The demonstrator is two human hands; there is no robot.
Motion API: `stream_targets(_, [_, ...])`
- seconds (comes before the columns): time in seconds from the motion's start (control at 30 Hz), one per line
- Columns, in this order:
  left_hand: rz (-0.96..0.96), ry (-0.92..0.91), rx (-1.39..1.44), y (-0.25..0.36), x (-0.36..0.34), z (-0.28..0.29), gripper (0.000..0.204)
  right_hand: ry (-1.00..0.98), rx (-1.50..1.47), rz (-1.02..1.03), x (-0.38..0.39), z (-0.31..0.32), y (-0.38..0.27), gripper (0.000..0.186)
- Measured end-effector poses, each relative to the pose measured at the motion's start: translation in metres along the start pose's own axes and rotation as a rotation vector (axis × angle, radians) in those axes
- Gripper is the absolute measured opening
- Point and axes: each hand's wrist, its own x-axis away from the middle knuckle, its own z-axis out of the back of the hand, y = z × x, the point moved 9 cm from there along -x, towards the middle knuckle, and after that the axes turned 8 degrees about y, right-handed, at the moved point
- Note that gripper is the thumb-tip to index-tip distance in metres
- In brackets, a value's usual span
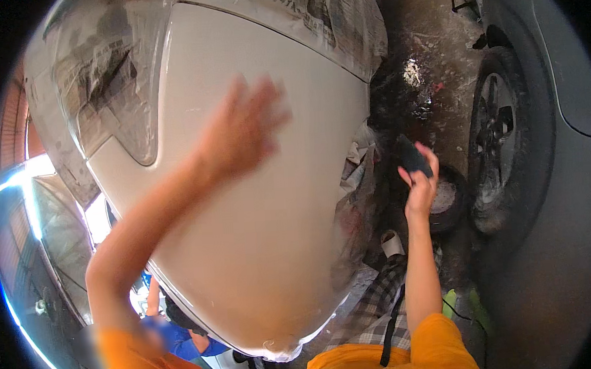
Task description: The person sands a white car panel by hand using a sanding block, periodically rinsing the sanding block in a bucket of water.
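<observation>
A floor gap (pixel 429 50) parts the white panel's (pixel 270 219) right edge from the grey car (pixel 570 197); there your right hand (pixel 421 186) pinches a dark pad (pixel 412 157). Your blurred left hand (pixel 246 130) spreads over the panel.

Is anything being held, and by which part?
The right hand grips a dark block by its lower end; the blurred left hand shows nothing held.

Dk, blotchy flr (pixel 435 43) bears car whl (pixel 504 133).
</observation>
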Motion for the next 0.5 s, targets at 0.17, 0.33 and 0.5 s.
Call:
stream_targets(0.17, [-0.16,-0.149,0.305,0.044,0.074,-0.004,0.064,-0.139,0.164,0.405,-0.023,-0.15,-0.057,0.044])
stream_targets(0.33, [0.437,0.184,-0.172,-0.144,0.059,0.069,0.059,-0.229,0.335,0.719,0.02,-0.256,-0.067,0.06])
stream_targets(0.5, [0.449,0.26,-0.257,-0.157,0.102,0.082,0.052,-0.488,0.558,0.763,0.113,-0.25,-0.013,0.079])
